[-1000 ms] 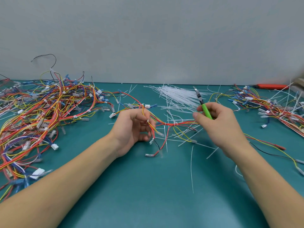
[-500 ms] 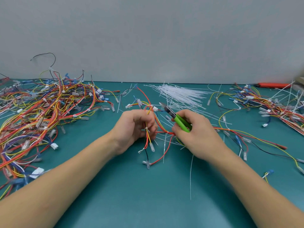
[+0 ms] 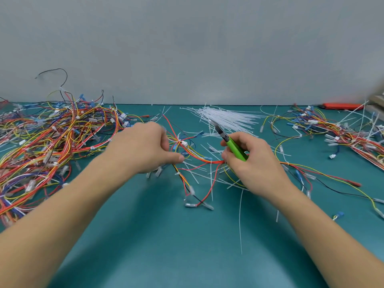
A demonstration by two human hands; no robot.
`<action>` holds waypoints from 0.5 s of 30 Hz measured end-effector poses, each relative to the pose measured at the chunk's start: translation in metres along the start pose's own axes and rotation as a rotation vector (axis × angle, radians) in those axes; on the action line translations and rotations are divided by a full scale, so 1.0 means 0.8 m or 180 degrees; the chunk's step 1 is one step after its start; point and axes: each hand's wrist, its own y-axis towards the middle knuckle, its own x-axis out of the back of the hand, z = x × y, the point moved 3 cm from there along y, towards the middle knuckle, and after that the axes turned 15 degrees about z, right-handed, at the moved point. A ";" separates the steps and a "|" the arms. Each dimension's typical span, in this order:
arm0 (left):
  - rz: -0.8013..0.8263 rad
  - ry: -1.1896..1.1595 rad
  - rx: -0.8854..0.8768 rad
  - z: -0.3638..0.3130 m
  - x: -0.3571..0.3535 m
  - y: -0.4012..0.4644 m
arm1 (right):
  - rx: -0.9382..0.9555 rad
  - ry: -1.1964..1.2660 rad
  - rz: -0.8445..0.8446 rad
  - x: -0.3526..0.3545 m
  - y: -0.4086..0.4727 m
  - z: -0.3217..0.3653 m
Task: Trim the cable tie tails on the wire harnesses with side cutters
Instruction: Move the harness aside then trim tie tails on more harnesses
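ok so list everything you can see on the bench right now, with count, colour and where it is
wire harness in hand: one, red, yellow, blue and black, centre, stretched between both hands
harness pile: one big heap, multicolour, left
second harness pile: one heap, multicolour, far right
unused cable ties: one bundle, white, centre back
cut tie tails: several, white, scattered at centre
side cutters: one, green handles
orange tool: one, far right back
bench mat: teal
left hand: holds harness
right hand: grips cutters, pinches harness

two hands (image 3: 143, 148), one side cutters (image 3: 232, 142), two harness piles (image 3: 47, 142).
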 end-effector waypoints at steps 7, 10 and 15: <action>-0.0390 -0.0502 -0.1741 -0.058 -0.035 -0.015 | 0.0209 0.0083 0.0035 0.002 -0.002 0.006; -0.0369 -0.0486 -0.1769 -0.057 -0.053 -0.009 | 0.0364 0.0086 0.0087 0.001 -0.004 0.009; -0.0410 -0.0456 -0.1671 -0.051 -0.062 -0.003 | 0.0551 -0.0038 0.0076 -0.002 -0.006 0.017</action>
